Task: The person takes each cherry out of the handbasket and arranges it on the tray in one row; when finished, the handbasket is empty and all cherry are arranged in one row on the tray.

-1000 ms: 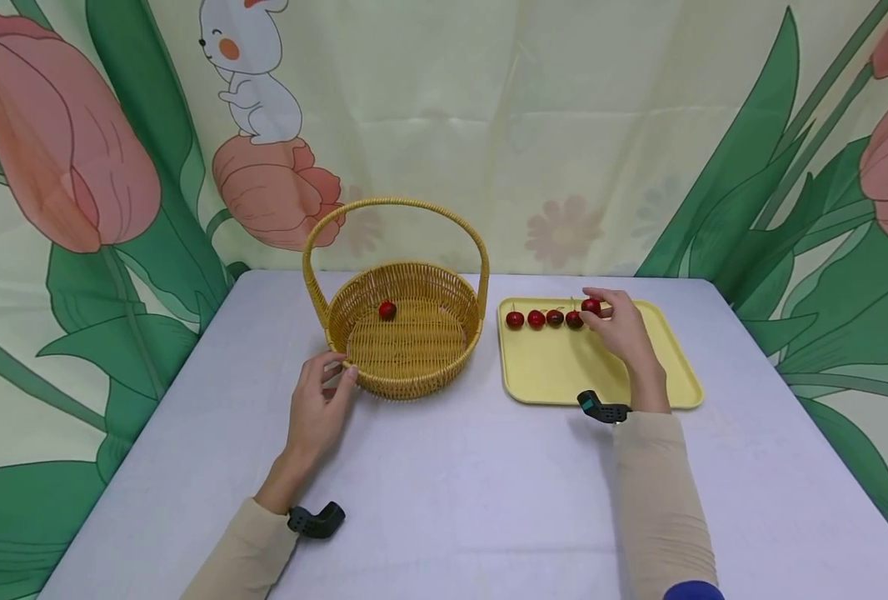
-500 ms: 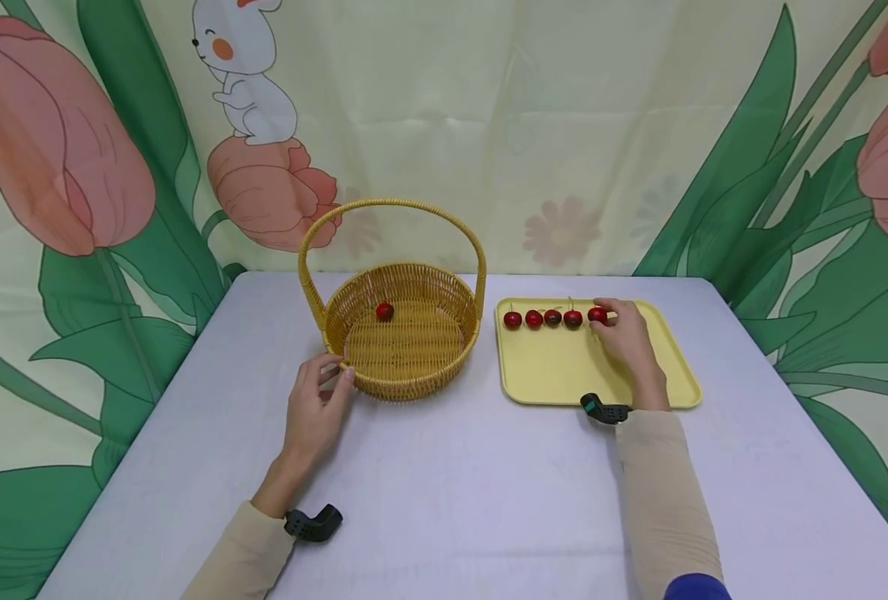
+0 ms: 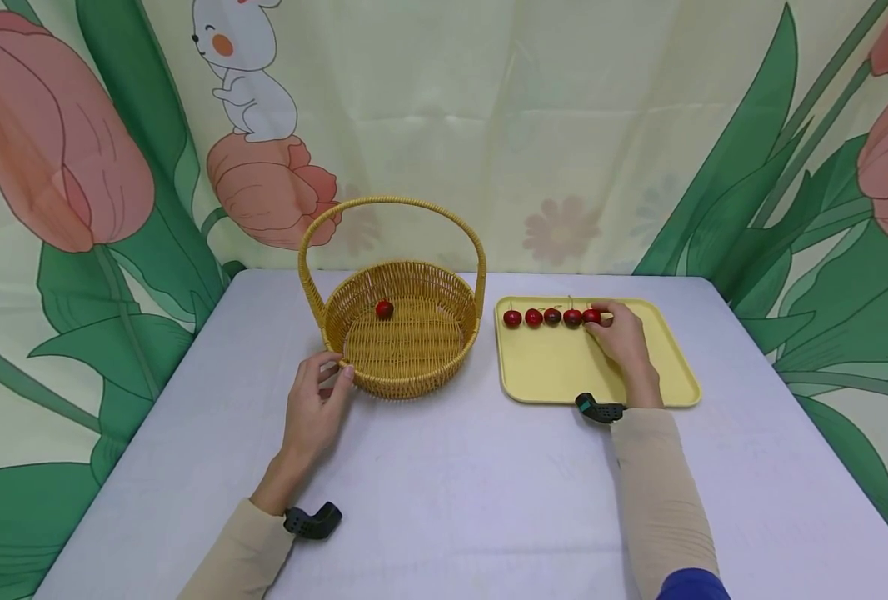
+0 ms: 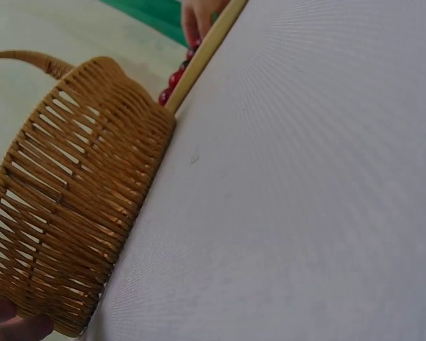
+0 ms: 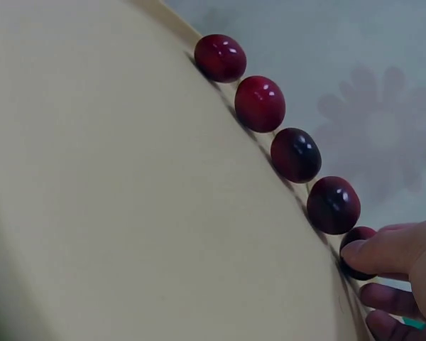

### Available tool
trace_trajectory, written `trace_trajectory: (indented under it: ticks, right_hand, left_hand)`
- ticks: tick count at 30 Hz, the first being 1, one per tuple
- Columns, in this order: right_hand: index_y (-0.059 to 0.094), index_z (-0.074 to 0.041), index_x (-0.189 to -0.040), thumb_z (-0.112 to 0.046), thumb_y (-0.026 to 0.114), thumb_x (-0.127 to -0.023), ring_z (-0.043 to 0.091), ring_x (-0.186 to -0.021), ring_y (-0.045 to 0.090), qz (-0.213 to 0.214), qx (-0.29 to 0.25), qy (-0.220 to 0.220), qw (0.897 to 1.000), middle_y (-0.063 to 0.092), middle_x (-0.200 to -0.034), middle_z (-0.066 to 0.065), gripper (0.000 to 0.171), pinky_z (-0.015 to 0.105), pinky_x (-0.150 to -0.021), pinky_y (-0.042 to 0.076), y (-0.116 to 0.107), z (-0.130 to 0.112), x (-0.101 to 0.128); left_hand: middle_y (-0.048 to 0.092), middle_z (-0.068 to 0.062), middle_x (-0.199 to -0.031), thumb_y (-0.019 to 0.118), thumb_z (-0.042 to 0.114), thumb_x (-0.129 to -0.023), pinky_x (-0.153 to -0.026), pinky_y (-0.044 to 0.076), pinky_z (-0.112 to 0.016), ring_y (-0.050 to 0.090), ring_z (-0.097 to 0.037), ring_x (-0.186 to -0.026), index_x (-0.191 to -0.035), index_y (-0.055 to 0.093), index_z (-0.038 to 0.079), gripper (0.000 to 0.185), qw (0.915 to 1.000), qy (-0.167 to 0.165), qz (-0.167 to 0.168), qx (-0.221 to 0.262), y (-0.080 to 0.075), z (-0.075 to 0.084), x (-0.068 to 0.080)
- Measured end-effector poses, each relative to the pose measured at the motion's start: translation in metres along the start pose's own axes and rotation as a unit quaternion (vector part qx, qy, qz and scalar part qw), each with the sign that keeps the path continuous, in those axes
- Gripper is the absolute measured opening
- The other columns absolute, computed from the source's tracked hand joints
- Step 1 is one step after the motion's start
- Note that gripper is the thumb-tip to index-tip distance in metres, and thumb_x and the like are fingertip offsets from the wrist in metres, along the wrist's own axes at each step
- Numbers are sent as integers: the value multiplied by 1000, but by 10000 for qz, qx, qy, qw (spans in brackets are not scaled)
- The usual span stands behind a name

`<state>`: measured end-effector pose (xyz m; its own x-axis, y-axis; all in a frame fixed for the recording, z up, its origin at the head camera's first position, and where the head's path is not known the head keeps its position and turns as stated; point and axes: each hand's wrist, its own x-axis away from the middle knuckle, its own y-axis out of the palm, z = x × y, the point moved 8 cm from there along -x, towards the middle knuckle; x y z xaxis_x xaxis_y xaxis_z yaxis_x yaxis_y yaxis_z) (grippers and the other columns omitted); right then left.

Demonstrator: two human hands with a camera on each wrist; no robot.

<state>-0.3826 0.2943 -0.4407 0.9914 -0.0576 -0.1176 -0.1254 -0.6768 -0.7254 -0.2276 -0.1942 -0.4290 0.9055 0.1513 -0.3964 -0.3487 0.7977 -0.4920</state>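
A woven basket (image 3: 414,379) with a hoop handle stands mid-table, one red cherry (image 3: 384,309) inside it. My left hand (image 3: 336,371) rests with loosely curled fingers against the basket's near-left wall; its fingertips (image 4: 14,328) show beside the wall (image 4: 71,213) in the left wrist view. On the yellow tray (image 3: 564,371) several cherries lie in a row along the far rim. My right hand (image 3: 601,321) pinches the rightmost cherry (image 3: 591,316) of that row. In the right wrist view my fingers (image 5: 383,249) cover that cherry (image 5: 355,238), next to a dark one (image 5: 333,204).
The basket and tray sit side by side toward the table's far edge, with a narrow gap between them. A printed curtain hangs right behind the table. The grey tabletop (image 3: 451,500) stretches toward me between my two sleeves.
My right hand has brought the cherry down from above the tray to the right end of the row and nudged it left. The left hand stayed at the basket.
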Motion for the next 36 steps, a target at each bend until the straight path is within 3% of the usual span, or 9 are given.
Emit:
trace_trajectory:
  ticks: [14,25,31,36]
  right_hand:
    - [44,-2,-148,-14,61,-100,38,-114,56,-74,-116,159,9998,47,-147,24,53,39,-83,48,-15,-10,6]
    - [49,-2,-145,-17,65,-96,39,-120,57,490,-164,-369,9980,50,-146,22,53,34,-78,50,-41,-55,14]
    - [51,-4,-145,-20,68,-95,39,-120,59,737,-435,-699,9939,53,-144,19,55,51,-93,52,-51,-88,23]
    - [52,-6,-143,-21,69,-95,37,-117,61,846,-511,-961,9904,55,-142,17,54,52,-95,52,-54,-114,30]
  left_hand:
    - [52,-17,-135,59,31,-101,-85,57,-53,62,-41,-120,-131,53,8,39,10000,-26,0,6,-1,0,0]
    - [51,-17,-138,58,33,-102,-87,56,-52,61,-40,-122,-132,52,7,41,9999,-104,-77,0,0,-1,0]
    - [51,-16,-138,59,33,-101,-87,57,-52,62,-40,-121,-132,53,8,40,9999,-92,-72,62,0,-1,0]
    - [52,-16,-137,59,33,-101,-86,57,-51,63,-39,-121,-132,53,8,40,9999,-85,-49,65,-1,-1,0]
